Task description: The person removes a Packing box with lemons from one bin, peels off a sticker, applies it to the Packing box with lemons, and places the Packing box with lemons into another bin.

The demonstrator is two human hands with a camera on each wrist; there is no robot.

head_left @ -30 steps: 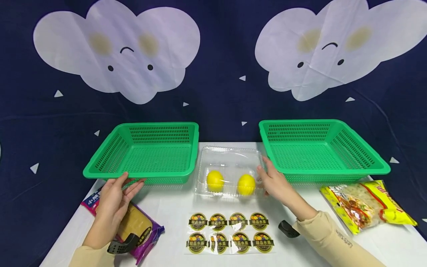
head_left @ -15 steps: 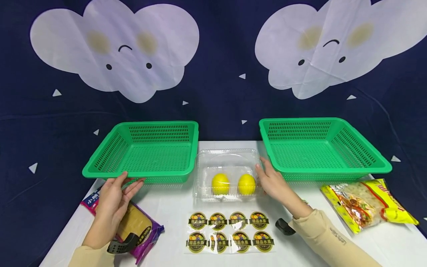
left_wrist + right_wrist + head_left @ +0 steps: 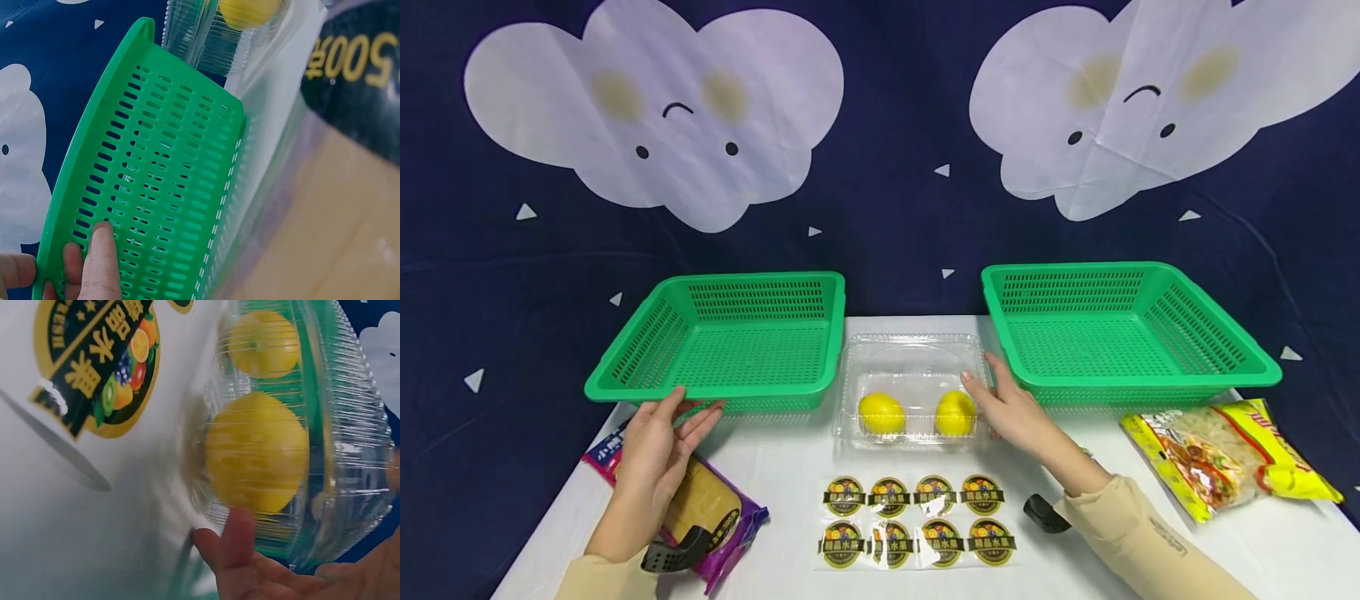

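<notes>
At the table's middle sits a clear plastic clamshell box [image 3: 917, 354] with two lemons, one lemon [image 3: 882, 414] at left and one [image 3: 955, 414] at right. My right hand [image 3: 1009, 408] holds the box's right side; in the right wrist view its fingers [image 3: 237, 540] reach the box wall beside a lemon [image 3: 256, 453]. My left hand [image 3: 658, 442] pinches the front rim of the left green basket [image 3: 752, 392], thumb at the rim and fingers [image 3: 100, 262] along the slotted outer wall. The basket has nothing in it.
A second green basket [image 3: 1150, 387] stands at back right, a yellow food bag [image 3: 1225, 462] in front of it. A purple-edged packet [image 3: 703, 504] lies under my left forearm. A sheet of round fruit stickers [image 3: 917, 523] lies in front of the box.
The left lemon has shifted right, then back left inside the box. The box has dropped slightly toward me, and my right thumb now reaches further over it. My left hand stays put.
</notes>
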